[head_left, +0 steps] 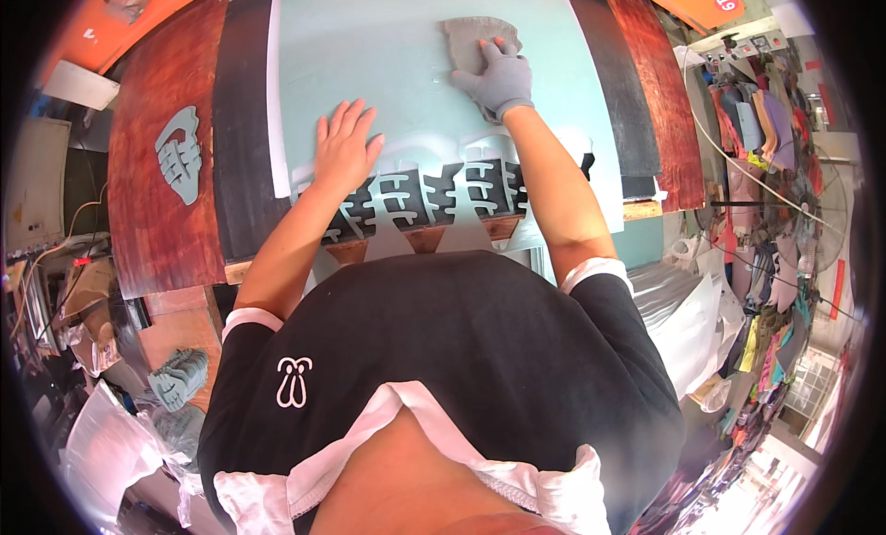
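Overhead view of a cutting bench. A pale blue-green foam sheet (397, 65) lies across a dark cutting board (242, 120) on a red-brown wooden table (148, 203). The near edge of the sheet is already punched into a row of comb-shaped cut-outs (434, 196), through which the dark board shows.

The left hand (344, 150), bare, lies flat on the sheet with fingers spread and palm down, just above the cut-outs; it grips nothing and appears to steady the material. The right hand (501, 77), in a grey glove, rests further up the sheet, its fingers pressed flat on the lower right part of a grey shoe-part template (472, 41). The template lies on uncut foam, well apart from the left hand and beyond the punched row.

Judged from this arrangement, the step in hand is the placing of the template on a fresh area of foam. The next move would call for firm downward pressure from both hands, so that neither sheet nor template slides, and for close nesting against the earlier cuts to save material.

A finished grey cut piece (180, 154) lies on the table to the left; a stack of similar pieces (180, 376) sits lower left.
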Action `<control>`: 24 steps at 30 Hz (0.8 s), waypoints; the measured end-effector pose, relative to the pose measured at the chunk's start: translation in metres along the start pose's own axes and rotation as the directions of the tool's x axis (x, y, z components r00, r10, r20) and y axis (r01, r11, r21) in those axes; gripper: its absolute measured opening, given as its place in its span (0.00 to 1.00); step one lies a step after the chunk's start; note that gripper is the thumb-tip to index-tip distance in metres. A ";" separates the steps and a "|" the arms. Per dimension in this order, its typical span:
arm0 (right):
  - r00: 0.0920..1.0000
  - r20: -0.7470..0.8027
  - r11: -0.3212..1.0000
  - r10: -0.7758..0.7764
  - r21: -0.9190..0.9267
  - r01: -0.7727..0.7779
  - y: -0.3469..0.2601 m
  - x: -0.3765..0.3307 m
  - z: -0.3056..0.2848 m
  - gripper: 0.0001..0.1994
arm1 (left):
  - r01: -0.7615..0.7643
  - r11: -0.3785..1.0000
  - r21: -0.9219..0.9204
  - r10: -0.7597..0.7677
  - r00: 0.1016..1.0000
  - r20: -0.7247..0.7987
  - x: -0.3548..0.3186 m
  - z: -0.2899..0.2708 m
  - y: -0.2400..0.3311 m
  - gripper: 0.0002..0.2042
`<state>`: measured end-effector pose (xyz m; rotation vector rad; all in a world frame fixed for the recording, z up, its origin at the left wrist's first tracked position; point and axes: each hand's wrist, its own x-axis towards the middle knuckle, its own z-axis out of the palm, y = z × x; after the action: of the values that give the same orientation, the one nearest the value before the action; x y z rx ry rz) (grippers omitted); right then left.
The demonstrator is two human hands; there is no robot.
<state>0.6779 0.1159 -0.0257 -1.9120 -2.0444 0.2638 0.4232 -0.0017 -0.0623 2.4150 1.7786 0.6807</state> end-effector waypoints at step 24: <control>0.750 -0.637 0.975 0.178 0.009 -0.223 0.198 -0.203 -0.029 0.19 | 0.324 0.908 -0.265 -0.391 0.882 -0.264 -0.150 -0.041 -0.038 0.09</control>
<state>0.8827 -0.0713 -0.0912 -1.9071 -1.4070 -0.3754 0.3382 -0.1355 -0.0837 1.8427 2.0638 1.1846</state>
